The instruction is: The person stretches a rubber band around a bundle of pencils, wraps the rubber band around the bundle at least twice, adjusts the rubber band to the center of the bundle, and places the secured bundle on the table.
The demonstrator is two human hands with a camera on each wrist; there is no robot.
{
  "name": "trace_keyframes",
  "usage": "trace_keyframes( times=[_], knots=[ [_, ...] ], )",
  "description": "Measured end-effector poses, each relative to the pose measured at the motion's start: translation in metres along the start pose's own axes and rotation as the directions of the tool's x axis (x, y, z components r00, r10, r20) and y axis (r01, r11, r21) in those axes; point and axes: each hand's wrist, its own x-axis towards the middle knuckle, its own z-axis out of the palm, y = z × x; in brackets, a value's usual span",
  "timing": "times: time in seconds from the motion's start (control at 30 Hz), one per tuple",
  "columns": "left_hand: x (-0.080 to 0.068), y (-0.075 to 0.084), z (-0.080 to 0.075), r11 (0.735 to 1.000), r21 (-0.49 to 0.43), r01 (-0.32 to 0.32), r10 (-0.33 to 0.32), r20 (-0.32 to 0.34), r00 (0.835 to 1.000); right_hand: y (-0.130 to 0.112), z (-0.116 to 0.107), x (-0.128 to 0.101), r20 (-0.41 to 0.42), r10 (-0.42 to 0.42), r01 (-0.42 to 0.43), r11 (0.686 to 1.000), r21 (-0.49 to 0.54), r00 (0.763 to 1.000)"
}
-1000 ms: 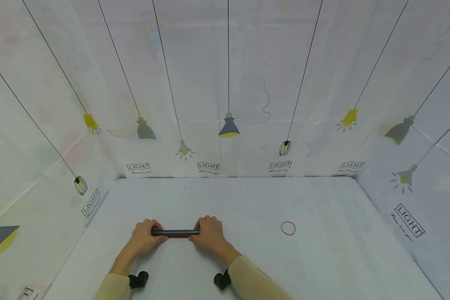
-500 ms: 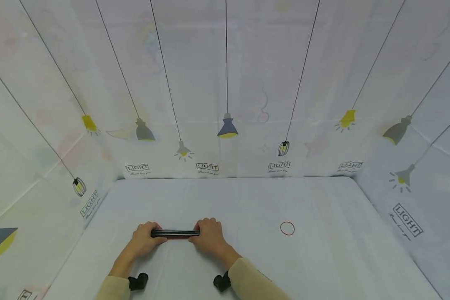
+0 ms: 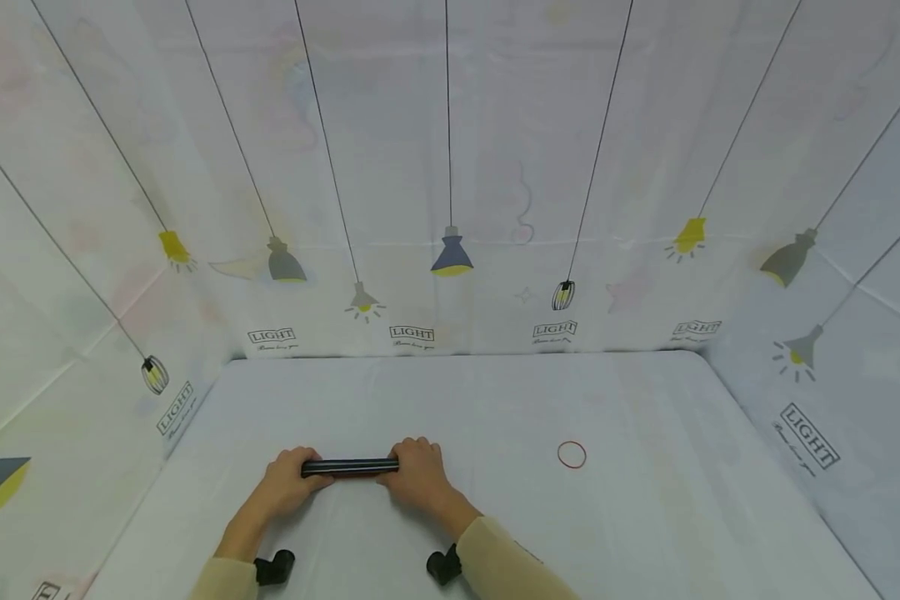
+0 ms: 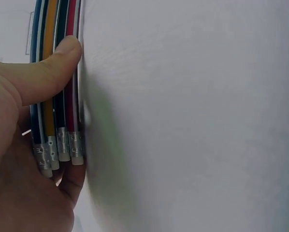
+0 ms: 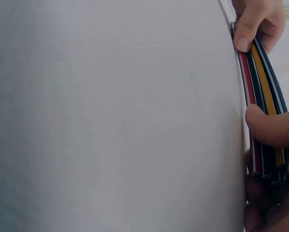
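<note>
A bundle of several pencils lies level just above the white table, held at both ends. My left hand grips the end with the metal ferrules and erasers, the thumb pressed across the pencils. At the other end my right hand grips the pencils, its thumb laid over them. The pencils are blue, orange, black and red. A red rubber band lies flat on the table to the right of my hands.
The white table cloth is bounded by cloth walls printed with hanging lamps at the back and both sides. Two black wrist camera mounts show near the sleeves.
Both hands hold the pencil bundle in the same place. The view has shifted only slightly.
</note>
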Motion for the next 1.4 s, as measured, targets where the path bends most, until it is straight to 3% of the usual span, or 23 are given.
trace_keyframes(
  times=[0.17,0.4,0.53,0.67,0.83,1.17,1.27,1.4],
  knots=[
    [-0.002,0.001,-0.002,0.996,-0.086,0.016,-0.016,0.002,1.0,0.001,-0.006,0.0,-0.008,0.006,-0.004,0.987,0.158,1.0],
    [-0.003,0.009,-0.007,0.991,-0.136,-0.011,0.008,-0.024,1.0,0.007,-0.013,-0.003,-0.002,-0.007,0.007,0.938,0.347,1.0],
    [-0.003,0.014,-0.008,0.983,-0.183,0.002,-0.008,-0.029,1.0,0.01,-0.021,-0.005,0.064,0.019,-0.048,0.862,0.504,0.998],
    [-0.003,0.018,-0.009,0.971,-0.239,0.004,-0.013,-0.038,0.999,0.012,-0.028,-0.008,0.119,0.01,-0.086,0.754,0.651,0.993],
    [-0.004,0.02,-0.01,0.927,-0.375,0.014,-0.014,0.003,1.0,0.015,-0.034,-0.01,0.155,0.0,-0.119,0.638,0.761,0.988],
    [-0.009,0.028,-0.009,0.817,-0.577,0.001,0.029,0.042,0.999,0.016,-0.037,-0.011,0.185,0.006,-0.161,0.524,0.836,0.983],
    [-0.01,0.036,-0.01,0.806,-0.591,-0.006,0.038,0.041,0.998,0.015,-0.042,-0.012,0.19,0.0,-0.166,0.485,0.859,0.982],
    [-0.01,0.045,-0.012,0.811,-0.584,-0.017,0.036,0.02,0.999,0.013,-0.049,-0.013,0.205,0.0,-0.186,0.42,0.888,0.979]
  ],
)
